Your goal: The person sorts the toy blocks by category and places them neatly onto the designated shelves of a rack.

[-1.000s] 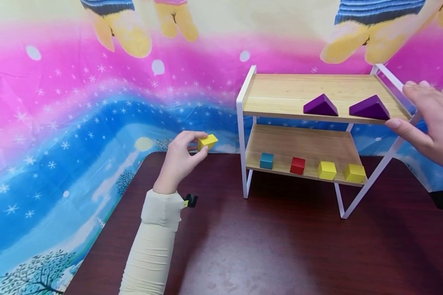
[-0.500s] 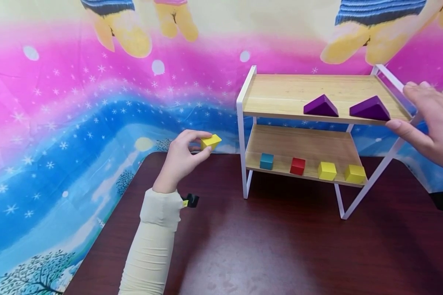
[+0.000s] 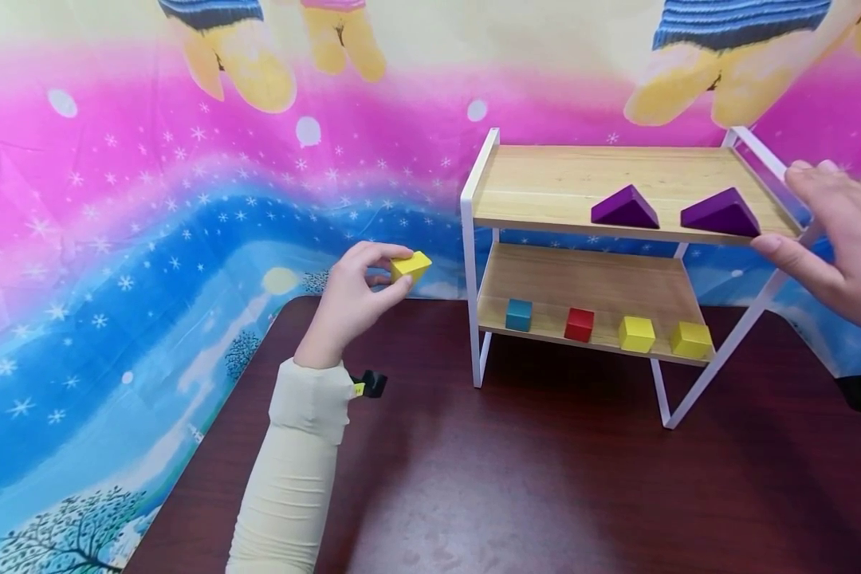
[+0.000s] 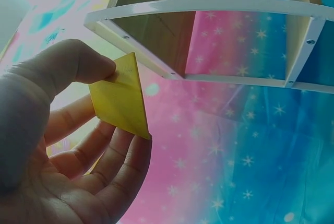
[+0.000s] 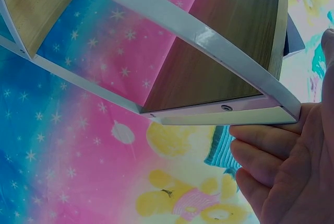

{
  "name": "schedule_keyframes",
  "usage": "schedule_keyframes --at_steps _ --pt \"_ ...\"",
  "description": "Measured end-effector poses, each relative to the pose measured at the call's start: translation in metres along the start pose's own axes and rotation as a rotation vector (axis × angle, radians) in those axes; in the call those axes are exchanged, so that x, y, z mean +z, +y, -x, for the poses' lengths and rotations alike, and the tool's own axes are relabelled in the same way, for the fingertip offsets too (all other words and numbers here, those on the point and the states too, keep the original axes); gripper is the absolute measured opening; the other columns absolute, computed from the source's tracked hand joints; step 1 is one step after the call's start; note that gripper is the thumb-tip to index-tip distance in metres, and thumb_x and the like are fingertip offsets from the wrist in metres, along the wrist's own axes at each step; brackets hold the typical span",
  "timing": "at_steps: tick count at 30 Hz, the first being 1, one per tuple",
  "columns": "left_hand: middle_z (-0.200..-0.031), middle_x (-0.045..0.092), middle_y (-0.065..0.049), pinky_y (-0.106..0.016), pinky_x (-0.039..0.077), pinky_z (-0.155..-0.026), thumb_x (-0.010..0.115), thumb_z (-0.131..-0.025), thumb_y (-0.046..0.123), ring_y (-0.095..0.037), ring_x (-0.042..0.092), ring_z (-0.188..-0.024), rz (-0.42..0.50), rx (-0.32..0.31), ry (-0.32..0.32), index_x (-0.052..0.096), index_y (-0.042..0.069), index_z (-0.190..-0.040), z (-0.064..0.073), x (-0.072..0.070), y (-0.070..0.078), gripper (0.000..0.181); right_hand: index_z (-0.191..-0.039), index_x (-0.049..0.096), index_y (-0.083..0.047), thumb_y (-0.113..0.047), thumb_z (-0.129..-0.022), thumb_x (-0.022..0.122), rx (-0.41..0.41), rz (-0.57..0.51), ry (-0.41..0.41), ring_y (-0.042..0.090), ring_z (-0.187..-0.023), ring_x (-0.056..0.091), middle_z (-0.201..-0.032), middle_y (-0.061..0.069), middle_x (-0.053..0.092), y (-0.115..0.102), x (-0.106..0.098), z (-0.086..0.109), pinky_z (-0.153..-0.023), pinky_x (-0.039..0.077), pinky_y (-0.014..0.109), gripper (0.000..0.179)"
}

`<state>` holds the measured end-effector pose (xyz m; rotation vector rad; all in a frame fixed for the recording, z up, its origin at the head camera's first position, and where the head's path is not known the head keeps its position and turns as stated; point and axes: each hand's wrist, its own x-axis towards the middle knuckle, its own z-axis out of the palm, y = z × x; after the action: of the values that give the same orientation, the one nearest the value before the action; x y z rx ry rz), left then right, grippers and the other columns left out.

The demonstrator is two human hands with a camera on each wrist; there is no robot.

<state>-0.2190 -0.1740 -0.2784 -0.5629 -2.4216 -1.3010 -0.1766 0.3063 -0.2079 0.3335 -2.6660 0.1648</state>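
In the head view my left hand (image 3: 359, 291) pinches a small yellow block (image 3: 411, 266) between thumb and fingers, in the air left of the two-tier shelf (image 3: 545, 171). The left wrist view shows the thumb on one side of the yellow block (image 4: 122, 98) and fingertips on the other. My right hand (image 3: 843, 243) is at the shelf's upper right corner, fingers extended and thumb apart. Seen from the right wrist, the right hand's fingers (image 5: 266, 151) touch the white frame (image 5: 229, 57) at its corner.
Two purple triangular blocks (image 3: 626, 207) stand near the top board's front edge. On the lower board sit a teal cube (image 3: 519, 315), a red cube (image 3: 579, 325) and two yellow cubes (image 3: 637, 334). A dark red table (image 3: 516, 470) carries the shelf; a printed cloth (image 3: 208, 175) hangs behind.
My left hand has moved slightly right and upward with the yellow block, which has turned a little. The right hand stays at the shelf corner.
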Motion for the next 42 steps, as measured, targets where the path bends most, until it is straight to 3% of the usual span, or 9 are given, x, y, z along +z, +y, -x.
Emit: schedule_keyframes --at_steps 16,32,42 --pt "-0.124 0.060 -0.005 -0.038 0.058 -0.091 0.075 -0.091 0.013 -0.019 0.058 -0.106 0.003 0.030 0.005 0.070 0.010 -0.125 -0.010 -0.010 0.013 0.035 -0.157 0.012 0.010 -0.059 -0.106 0.028 0.007 0.007 -0.014 0.046 -0.151 0.005 -0.158 0.037 0.016 -0.001 -0.002 0.000 -0.123 -0.002 0.054 0.087" --pt "-0.127 0.061 -0.003 -0.036 0.057 -0.093 0.076 -0.092 0.015 -0.018 0.063 -0.106 0.161 0.015 -0.041 0.069 0.011 -0.127 -0.017 -0.019 0.026 0.036 -0.156 0.013 0.010 -0.059 -0.105 0.029 -0.003 0.011 -0.010 0.048 -0.150 0.007 -0.157 0.038 0.018 -0.001 -0.001 -0.001 -0.122 -0.001 0.055 0.088" --pt "-0.123 0.067 -0.003 -0.037 0.060 -0.084 0.078 -0.091 0.018 -0.020 0.065 -0.107 0.190 -0.017 -0.060 0.069 0.015 -0.128 -0.019 -0.021 0.040 0.038 -0.156 0.013 0.010 -0.060 -0.105 0.029 -0.001 0.015 -0.010 0.048 -0.150 0.007 -0.156 0.039 0.019 -0.001 -0.001 0.001 -0.122 -0.001 0.056 0.088"
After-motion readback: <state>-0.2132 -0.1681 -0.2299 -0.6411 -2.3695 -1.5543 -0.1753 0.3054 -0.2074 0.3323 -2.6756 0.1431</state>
